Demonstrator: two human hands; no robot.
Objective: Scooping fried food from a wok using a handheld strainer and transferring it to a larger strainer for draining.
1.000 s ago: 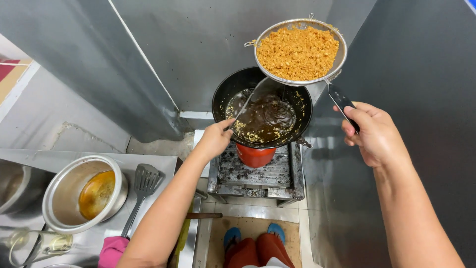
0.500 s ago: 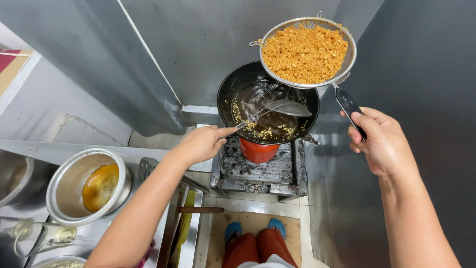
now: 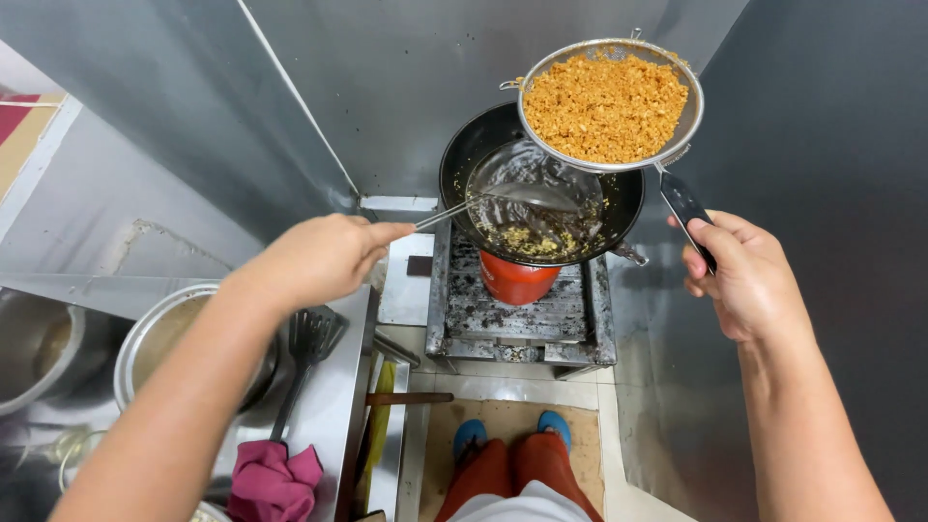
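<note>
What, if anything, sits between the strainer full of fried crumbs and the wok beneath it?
Only the metal ladle held by the left hand; its bowl lies over the wok, under the strainer's near edge. The right hand holds the strainer by its black handle.

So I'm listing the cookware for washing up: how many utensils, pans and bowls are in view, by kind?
Mesh strainers: 1, strainer full of fried crumbs, right hand.
Ladles: 1, ladle, left hand.
Woks: 1, wok.
Slotted spatulas: 1, spatula.
Metal bowls: 1, bowl.
Total: 5
</note>
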